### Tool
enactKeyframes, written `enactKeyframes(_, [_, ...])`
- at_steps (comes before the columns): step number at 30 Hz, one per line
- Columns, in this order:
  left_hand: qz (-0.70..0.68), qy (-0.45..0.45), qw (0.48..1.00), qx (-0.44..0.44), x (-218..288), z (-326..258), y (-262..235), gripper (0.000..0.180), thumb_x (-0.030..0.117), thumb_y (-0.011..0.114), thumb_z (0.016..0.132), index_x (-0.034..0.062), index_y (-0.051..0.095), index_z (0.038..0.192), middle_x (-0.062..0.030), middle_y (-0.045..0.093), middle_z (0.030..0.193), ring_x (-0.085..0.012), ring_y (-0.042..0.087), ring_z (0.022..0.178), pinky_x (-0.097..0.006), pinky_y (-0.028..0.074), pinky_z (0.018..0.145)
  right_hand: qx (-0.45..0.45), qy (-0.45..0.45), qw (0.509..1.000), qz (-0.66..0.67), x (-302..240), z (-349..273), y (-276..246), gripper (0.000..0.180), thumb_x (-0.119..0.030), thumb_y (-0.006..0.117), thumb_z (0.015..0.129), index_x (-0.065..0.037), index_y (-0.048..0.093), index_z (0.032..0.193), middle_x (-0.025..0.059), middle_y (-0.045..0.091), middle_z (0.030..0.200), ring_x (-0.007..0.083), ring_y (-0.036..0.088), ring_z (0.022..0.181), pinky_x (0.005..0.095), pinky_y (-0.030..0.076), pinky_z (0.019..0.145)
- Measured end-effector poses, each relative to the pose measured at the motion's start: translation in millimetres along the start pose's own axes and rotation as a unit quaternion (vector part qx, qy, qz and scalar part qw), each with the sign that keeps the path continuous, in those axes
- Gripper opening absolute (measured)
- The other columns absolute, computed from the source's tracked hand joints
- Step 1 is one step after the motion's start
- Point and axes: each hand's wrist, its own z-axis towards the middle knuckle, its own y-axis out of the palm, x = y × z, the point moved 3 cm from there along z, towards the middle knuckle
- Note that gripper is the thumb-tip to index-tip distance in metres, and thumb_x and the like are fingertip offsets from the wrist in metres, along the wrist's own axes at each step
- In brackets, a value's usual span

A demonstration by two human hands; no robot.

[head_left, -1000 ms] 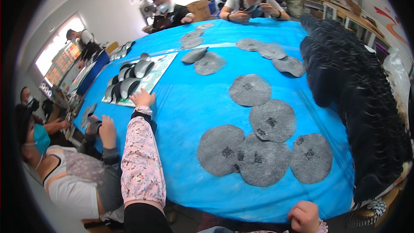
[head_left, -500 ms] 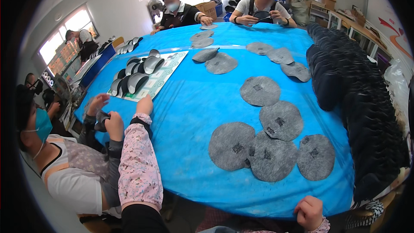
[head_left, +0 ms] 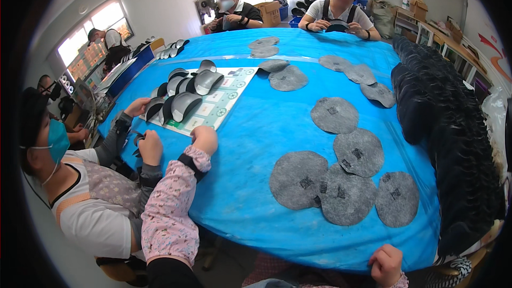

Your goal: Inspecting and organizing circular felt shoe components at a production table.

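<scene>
My left hand (head_left: 204,140), in a pink floral sleeve with a black cuff, rests on the blue table cover (head_left: 256,128) with its fingers curled and nothing in it. It lies just off the near corner of a printed card sheet (head_left: 216,108) that carries several grey curved shoe pieces (head_left: 184,104). My right hand (head_left: 385,264) is a closed fist at the table's near edge, below a cluster of round grey felt pieces (head_left: 341,192). Whether it pinches the cover I cannot tell.
A masked person (head_left: 80,192) sits at my left, hands (head_left: 149,146) close to my left arm. Two people (head_left: 229,5) work at the far end. A long black stack of pieces (head_left: 453,128) runs along the right side. More felt rounds (head_left: 288,77) lie further back.
My left hand has drawn back from the card sheet toward me and its fingers have curled in. My right fist stays at the near edge.
</scene>
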Motion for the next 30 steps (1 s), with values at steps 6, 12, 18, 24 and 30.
enactKeyframes(6, [-0.245, 0.126, 0.946, 0.169, -40.4, -38.4, -57.2, 0.067, 0.053, 0.060, 0.074, 0.0027, 0.055, 0.118, -0.0186, 0.058, 0.115, -0.0345, 0.054, 0.107, -0.047, 0.042, 0.087, 0.004, 0.015, 1.000, -0.014, -0.1, -2.0, -3.7, 0.011, 0.007, 0.050, 0.064, -0.004, 0.049, 0.064, 0.0131, 0.045, 0.062, 0.0319, 0.046, 0.054, 0.0396, 0.037, 0.049])
enactKeyframes(12, [-0.350, -0.126, 0.905, 0.205, -95.1, 40.9, 1.4, 0.128, 0.064, 0.072, 0.055, 0.0185, -0.009, 0.143, -0.0314, 0.009, 0.142, -0.0441, 0.014, 0.133, -0.060, 0.018, 0.100, 0.002, 0.010, 1.000, -0.011, 3.6, 2.5, 0.4, 0.010, 0.005, 0.051, 0.064, -0.005, 0.050, 0.064, 0.0128, 0.044, 0.062, 0.0316, 0.047, 0.055, 0.0393, 0.037, 0.049])
enactKeyframes(18, [-0.384, -0.053, 0.889, 0.245, -103.8, 58.5, 1.0, 0.091, 0.051, 0.073, 0.058, 0.0199, 0.036, 0.135, -0.0236, 0.027, 0.133, -0.0415, 0.032, 0.123, -0.050, 0.029, 0.100, 0.016, 0.014, 0.999, -0.028, 20.5, -3.5, 7.5, 0.011, 0.003, 0.051, 0.051, -0.007, 0.050, 0.052, 0.0076, 0.048, 0.055, 0.0261, 0.049, 0.049, 0.0354, 0.037, 0.044])
enactKeyframes(24, [-0.443, -0.012, 0.850, 0.284, -127.2, 68.0, 20.7, 0.031, 0.034, 0.070, 0.067, 0.0064, 0.067, 0.079, -0.0183, 0.053, 0.100, -0.0320, 0.056, 0.092, -0.035, 0.046, 0.081, 0.009, -0.010, 1.000, -0.009, 17.3, 0.4, 8.9, 0.011, 0.003, 0.051, 0.051, -0.007, 0.048, 0.052, 0.0077, 0.046, 0.055, 0.0265, 0.048, 0.049, 0.0359, 0.037, 0.044])
enactKeyframes(30, [-0.378, 0.007, 0.850, 0.367, -89.4, 54.0, 18.7, 0.033, 0.029, 0.071, 0.067, 0.0107, 0.064, 0.094, -0.0182, 0.052, 0.108, -0.0323, 0.055, 0.099, -0.039, 0.046, 0.081, 0.013, -0.013, 0.999, -0.036, 19.7, 0.1, 5.6, 0.011, 0.003, 0.053, 0.053, -0.008, 0.049, 0.055, 0.0064, 0.046, 0.056, 0.0247, 0.049, 0.050, 0.0353, 0.039, 0.045])
